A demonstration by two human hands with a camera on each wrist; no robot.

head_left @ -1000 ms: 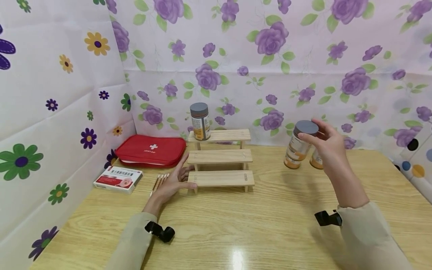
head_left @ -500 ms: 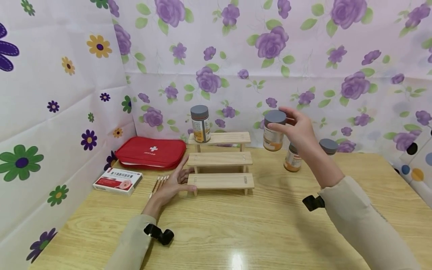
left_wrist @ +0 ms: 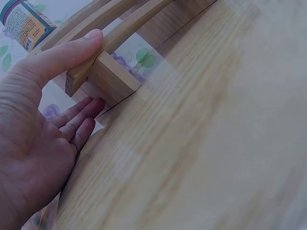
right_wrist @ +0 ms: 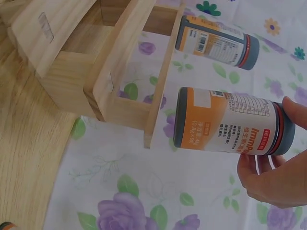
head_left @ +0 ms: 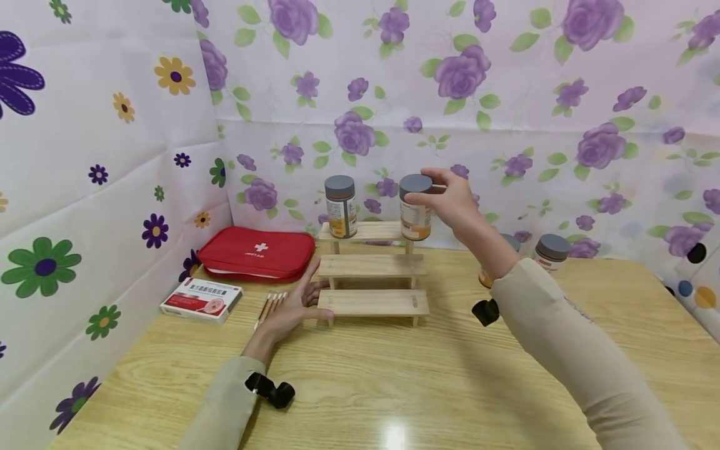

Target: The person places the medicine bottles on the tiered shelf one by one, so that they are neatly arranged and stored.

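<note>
In the head view my right hand (head_left: 450, 199) pinches a supplement jar (head_left: 416, 222) by its grey lid. The jar is upright at the right end of the top step. The right wrist view shows a narrow gap between the jar's base (right_wrist: 181, 117) and that step. A second, similar jar (head_left: 340, 209) stands at the step's left end. My left hand (head_left: 292, 309) holds the left end of the three-step wooden stand (head_left: 371, 303). In the left wrist view its thumb (left_wrist: 72, 55) lies on the lowest step and the fingertips are by the leg.
Two more jars (head_left: 552, 249) stand on the table at the right, one partly behind my right arm. Left of the stand lie a red first-aid pouch (head_left: 255, 253), a white and red medicine box (head_left: 202, 299) and several cotton swabs (head_left: 272, 306). A floral cloth (head_left: 461, 112) hangs behind.
My right hand has lifted the jar off another jar at the right and carried it left to the stand's top step. My left hand has stayed at the stand.
</note>
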